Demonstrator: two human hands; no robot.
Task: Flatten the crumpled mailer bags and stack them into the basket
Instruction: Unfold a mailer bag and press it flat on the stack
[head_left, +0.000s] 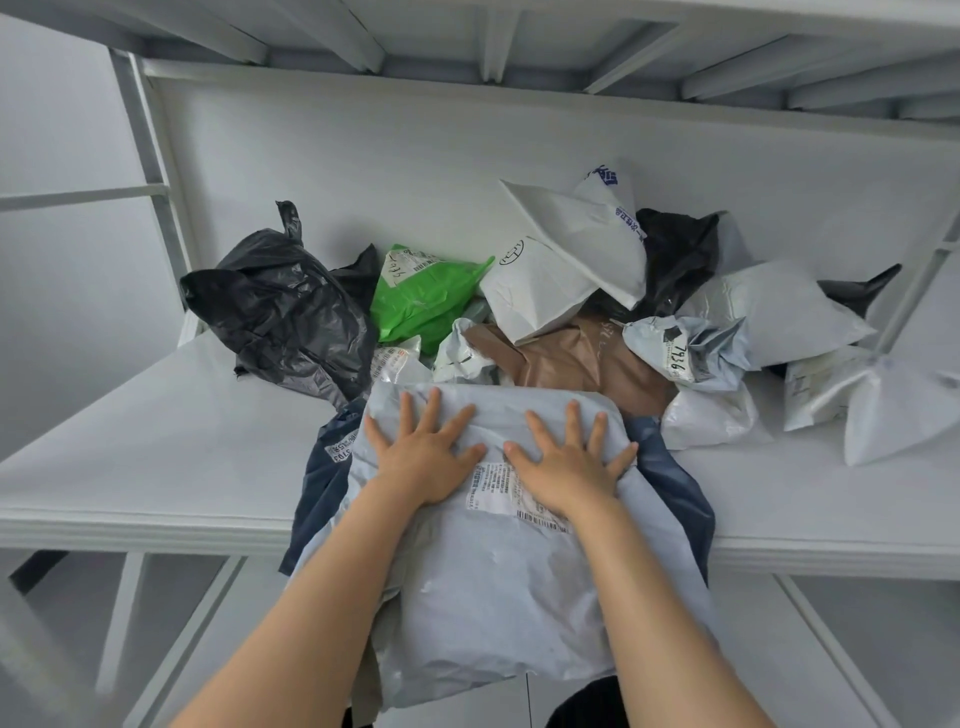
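A large pale grey mailer bag (498, 587) lies over the shelf's front edge and hangs down toward me. My left hand (423, 457) and my right hand (566, 462) press flat on its upper part, fingers spread, side by side with a printed label between them. A dark blue mailer (675, 483) lies under it, showing at both sides. Behind them is a heap of crumpled mailers: a black one (280, 312), a green one (421, 296), a white one (566, 254), a brown one (576, 358) and pale grey ones (769, 306). No basket is in view.
The white shelf board (156, 457) runs left to right, with a back wall and a slatted shelf above (467, 36). White frame posts (150, 171) stand at the left and right. Below the front edge are white rails and a dark shape (587, 701).
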